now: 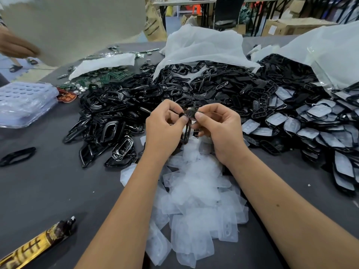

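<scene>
at far left we see clear trays (25, 101) on the grey table (48, 187), then a heap of black frames (116, 113). our left hand (165, 127) and right hand (219, 129) both pinch one small black part (190, 113) at thumb and fingertips, held above the loose clear films (194, 191) — film-covered shells (320, 123) lie to the right.

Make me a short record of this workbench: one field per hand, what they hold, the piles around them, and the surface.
left hand: pinches a black part
right hand: pinches the same black part from the other side
under the hands: pile of clear pads
left of the hands: heap of black frames
right: film-covered shells
far left: stacked clear trays
back left: green boards spilling from a white bag
surface: grey table
</scene>
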Available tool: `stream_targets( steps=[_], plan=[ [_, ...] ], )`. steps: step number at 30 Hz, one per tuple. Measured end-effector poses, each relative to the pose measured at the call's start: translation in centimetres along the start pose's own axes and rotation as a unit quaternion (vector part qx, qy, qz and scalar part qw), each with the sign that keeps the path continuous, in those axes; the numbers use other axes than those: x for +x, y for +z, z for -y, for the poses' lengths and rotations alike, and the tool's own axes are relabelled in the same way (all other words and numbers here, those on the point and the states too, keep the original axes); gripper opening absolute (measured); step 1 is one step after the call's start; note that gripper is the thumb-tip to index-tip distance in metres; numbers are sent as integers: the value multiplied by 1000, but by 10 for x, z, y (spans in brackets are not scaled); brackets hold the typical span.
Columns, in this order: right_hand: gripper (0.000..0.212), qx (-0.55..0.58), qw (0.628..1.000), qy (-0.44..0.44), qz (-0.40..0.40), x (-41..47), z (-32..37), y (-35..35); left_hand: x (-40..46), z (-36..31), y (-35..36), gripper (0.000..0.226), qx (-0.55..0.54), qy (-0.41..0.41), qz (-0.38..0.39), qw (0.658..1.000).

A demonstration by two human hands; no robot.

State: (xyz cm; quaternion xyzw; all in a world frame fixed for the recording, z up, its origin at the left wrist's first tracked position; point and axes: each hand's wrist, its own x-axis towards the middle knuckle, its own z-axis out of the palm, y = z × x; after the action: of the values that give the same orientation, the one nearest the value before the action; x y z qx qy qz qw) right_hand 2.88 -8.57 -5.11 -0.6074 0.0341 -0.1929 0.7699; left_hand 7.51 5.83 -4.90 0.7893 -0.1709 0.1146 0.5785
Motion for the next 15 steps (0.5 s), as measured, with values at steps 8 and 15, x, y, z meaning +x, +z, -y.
stream_targets(
  steps=[8,15],
  plan=[
    [12,3,1000,-4,-13,2,-2,-2,-2,-4,-3,15,-11,2,-56,998],
    [11,11,1000,-3,-10,2,0,-2,-1,-4,-2,10,18,-20,-102,994]
  ],
)
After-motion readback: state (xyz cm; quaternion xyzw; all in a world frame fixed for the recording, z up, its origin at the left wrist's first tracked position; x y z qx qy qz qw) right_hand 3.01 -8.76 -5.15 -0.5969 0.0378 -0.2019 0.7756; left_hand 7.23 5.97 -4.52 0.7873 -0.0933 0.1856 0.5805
